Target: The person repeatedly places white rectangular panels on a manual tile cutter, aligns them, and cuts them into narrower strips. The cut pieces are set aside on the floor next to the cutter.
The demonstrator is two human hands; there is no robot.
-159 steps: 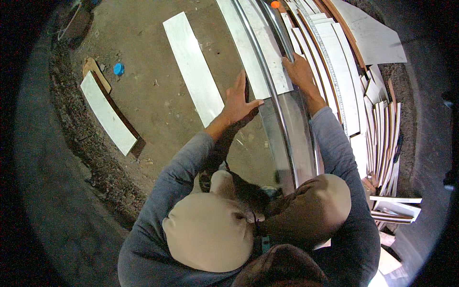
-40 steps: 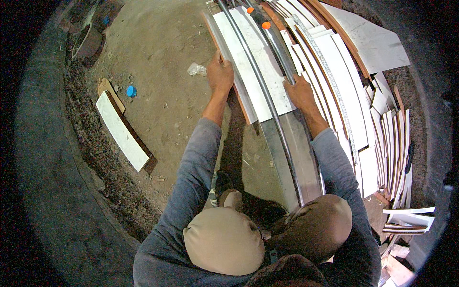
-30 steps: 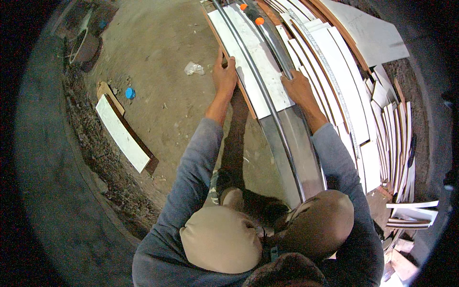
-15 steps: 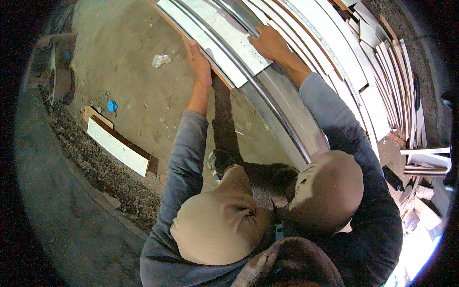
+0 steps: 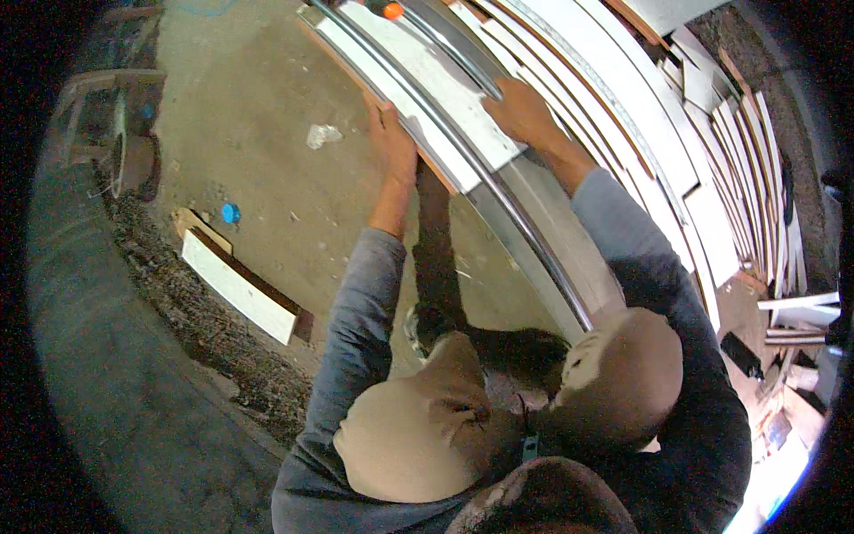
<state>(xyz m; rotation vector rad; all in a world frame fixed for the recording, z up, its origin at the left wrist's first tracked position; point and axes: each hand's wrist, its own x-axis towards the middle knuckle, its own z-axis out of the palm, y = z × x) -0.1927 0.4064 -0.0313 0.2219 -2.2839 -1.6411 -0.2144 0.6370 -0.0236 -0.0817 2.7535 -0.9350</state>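
My left hand (image 5: 389, 138) is closed round the brown edge of a white strip (image 5: 444, 167) lying on a long grey metal tool (image 5: 560, 231) with two round steel rails (image 5: 534, 233). My right hand (image 5: 527, 120) is wrapped round the lower end of the right rail, its knuckles over a white board surface (image 5: 409, 69). An orange knob (image 5: 393, 11) is at the far end of the tool. The tool's near end disappears behind my right knee (image 5: 623, 365).
Long white brown-edged strips (image 5: 649, 133) are stacked along the right, shorter offcuts (image 5: 792, 334) near lower right. A white offcut (image 5: 238, 283) on a brown piece lies at left, beside a blue round object (image 5: 230, 213) and crumpled plastic (image 5: 323, 135). A bucket (image 5: 133, 160) stands at upper left.
Since the oldest frame, my left hand has gone from spread fingers to gripping the strip's edge; the loose middle strip has left the floor. Lately the view has swung, with both hands keeping their grips.
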